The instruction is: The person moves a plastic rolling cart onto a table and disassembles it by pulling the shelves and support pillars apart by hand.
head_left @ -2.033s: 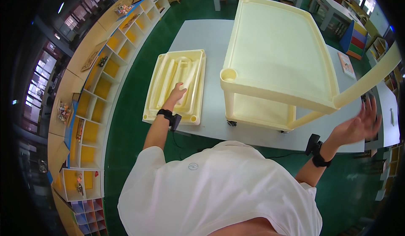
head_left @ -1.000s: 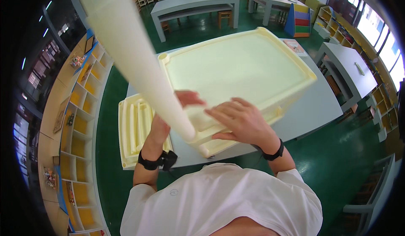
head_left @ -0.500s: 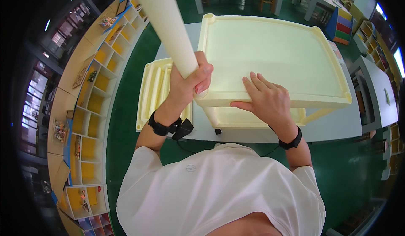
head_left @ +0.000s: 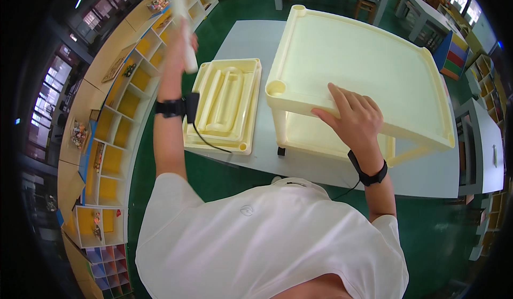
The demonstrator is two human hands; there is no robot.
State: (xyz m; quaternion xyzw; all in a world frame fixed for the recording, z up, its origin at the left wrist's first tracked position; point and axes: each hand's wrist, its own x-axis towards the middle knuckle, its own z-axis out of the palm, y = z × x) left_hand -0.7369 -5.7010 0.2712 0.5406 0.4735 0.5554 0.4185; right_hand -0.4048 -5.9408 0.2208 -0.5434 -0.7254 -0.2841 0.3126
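Carried up and leftward from the cart's corner since half a second ago, a smooth, cylindrical pole [head_left: 179,2] is grasped in the left grip [head_left: 176,45]. Over the moulded plastic cart's [head_left: 352,58] rim the right grip [head_left: 357,116] is draped; whether clamped cannot be told. On the grey counter [head_left: 251,37], the cart is set beside a shallow, rounded-corner tray [head_left: 254,106].

Left grip [head_left: 179,43] holding cream tube [head_left: 178,0]; right grip [head_left: 357,116] resting on cart top [head_left: 352,53].

There is one left hand [head_left: 173,45], one right hand [head_left: 357,116], two black wristbands [head_left: 171,108], one cream tube [head_left: 178,0], one two-tiered cream cart [head_left: 363,58], one cream tray [head_left: 255,106], one pale grey desk [head_left: 256,36], three farther desks [head_left: 489,138], one striped rack [head_left: 454,56].
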